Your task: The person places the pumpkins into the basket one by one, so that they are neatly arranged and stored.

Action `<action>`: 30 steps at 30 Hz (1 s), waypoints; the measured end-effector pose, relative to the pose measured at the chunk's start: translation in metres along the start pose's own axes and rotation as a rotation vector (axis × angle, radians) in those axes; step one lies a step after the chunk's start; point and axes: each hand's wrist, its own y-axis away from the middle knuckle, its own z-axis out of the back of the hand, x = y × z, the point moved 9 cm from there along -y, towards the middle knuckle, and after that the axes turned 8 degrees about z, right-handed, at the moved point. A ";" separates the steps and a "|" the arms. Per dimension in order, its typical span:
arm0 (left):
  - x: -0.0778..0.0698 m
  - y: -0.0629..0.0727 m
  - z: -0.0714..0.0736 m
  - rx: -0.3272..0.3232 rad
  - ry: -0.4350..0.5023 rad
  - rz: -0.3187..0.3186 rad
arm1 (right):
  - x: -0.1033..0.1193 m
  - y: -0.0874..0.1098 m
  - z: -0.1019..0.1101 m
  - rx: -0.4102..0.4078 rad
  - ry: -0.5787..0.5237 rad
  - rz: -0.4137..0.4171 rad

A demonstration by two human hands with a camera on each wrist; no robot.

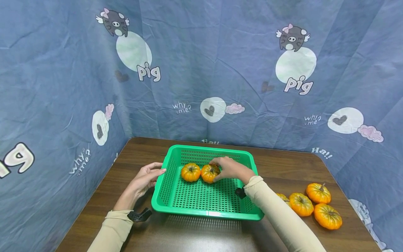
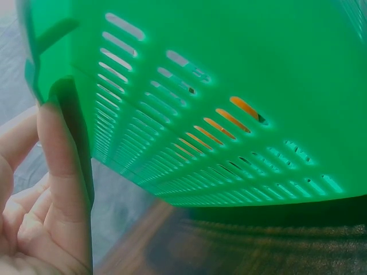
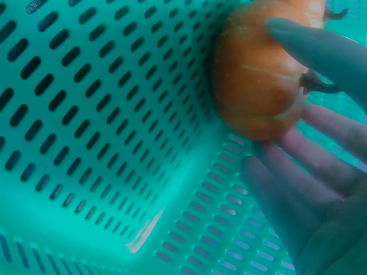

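Blue cloth (image 1: pixel 195 45) bkgd, brown table (image 1: pixel 278 168). L hand (image 1: pixel 145 180) touches green basket (image 1: pixel 207 212), fingers near-straight; R hand (image 1: pixel 232 168) w/ part-curled fingers holds pumpkin (image 1: pixel 209 174) inside; loose grip could roll it, nudging nbr pumpkin (image 1: pixel 190 172).

1. A cloth-screened nook; whether in a home or a studio cannot be told.
2. Blue cartoon-pig cloth (image 1: pixel 195 70) hangs behind and beside the table (image 1: pixel 283 168).
3. The table is brown, wood-grained.
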 end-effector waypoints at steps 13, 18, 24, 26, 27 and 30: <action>0.000 -0.001 0.001 0.002 0.003 -0.004 | -0.008 0.008 0.013 -0.015 -0.093 -0.040; 0.001 -0.002 0.001 -0.002 0.002 -0.005 | -0.007 0.017 0.026 -0.039 -0.110 -0.031; 0.001 -0.002 0.001 -0.004 0.003 -0.006 | -0.006 0.033 0.047 -0.091 -0.124 -0.028; 0.001 -0.002 0.001 -0.003 0.006 -0.006 | -0.006 0.038 0.054 -0.105 -0.133 -0.027; 0.001 -0.002 0.001 -0.003 0.007 -0.006 | -0.006 0.041 0.057 -0.108 -0.138 -0.025; 0.001 -0.002 0.001 -0.005 0.005 -0.005 | -0.007 0.049 0.065 -0.122 -0.155 -0.024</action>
